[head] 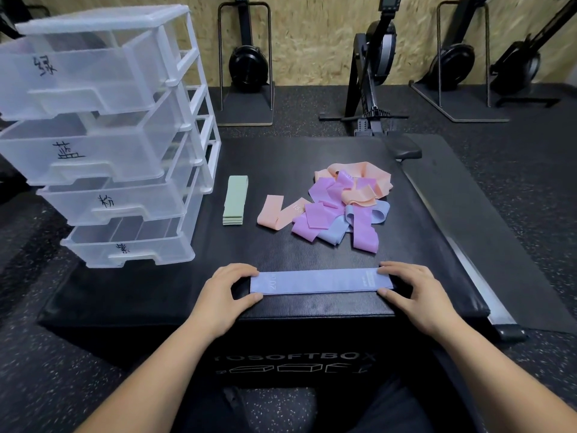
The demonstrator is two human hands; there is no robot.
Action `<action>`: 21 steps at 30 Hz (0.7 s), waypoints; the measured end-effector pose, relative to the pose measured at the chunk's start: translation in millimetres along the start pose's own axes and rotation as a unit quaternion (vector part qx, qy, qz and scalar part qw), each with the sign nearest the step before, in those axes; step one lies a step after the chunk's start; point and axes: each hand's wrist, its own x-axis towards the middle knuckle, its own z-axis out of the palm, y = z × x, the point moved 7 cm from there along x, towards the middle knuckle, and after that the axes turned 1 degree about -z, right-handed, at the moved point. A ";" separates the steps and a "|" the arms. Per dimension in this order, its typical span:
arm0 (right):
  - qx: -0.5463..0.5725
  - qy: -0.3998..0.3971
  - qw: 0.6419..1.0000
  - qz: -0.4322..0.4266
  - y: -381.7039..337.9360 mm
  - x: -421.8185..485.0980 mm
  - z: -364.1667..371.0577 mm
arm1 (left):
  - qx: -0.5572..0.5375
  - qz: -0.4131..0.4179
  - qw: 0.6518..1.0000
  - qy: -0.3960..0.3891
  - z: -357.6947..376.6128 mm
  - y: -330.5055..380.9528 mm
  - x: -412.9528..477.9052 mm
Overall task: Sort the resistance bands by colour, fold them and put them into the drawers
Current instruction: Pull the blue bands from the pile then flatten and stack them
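Black padded box [218, 245] serves as the work surface and stands on speckled rubber floor.

Blue band [321, 281] lies flat and straight along the near edge of the box, lengthwise left to right, white print facing up.

Left grip [231, 292], a bare hand, holds the band's left end. Fingers are curled over the far side and the thumb is against the near side, so the end is pinched between them. Right grip [415, 292] holds the right end the same way, thumb near and fingers far. Both forearms reach in from the near side.

Clear plastic drawer unit [109, 135] sits at the far left corner of the box. It has four drawers, all pulled out, each with a handwritten black label on the front.

Just right of the unit is a neat stack of folded green bands [235, 200]. Near it, a loose peach band [270, 215] lies bent in a V. Touching that, toward the right edge, is a tangled pile [343, 207] of purple, peach and blue bands.

Rowing machines [374, 73] stand on the floor beyond, against a chipboard wall.
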 end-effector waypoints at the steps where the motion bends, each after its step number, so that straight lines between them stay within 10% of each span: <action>1: 0.002 -0.001 1.000 0.002 -0.1 0.5 -0.7 | -0.001 0.001 1.000 0.000 0.1 0.2 0.2; 12: 0.104 0.039 0.993 0.036 -16.1 34.0 -20.9 | -0.001 0.028 1.000 -0.010 -1.4 25.1 36.5; 21: -0.120 -0.019 0.993 -0.003 -46.1 107.5 0.8 | 0.107 0.115 0.986 -0.060 48.0 91.3 102.5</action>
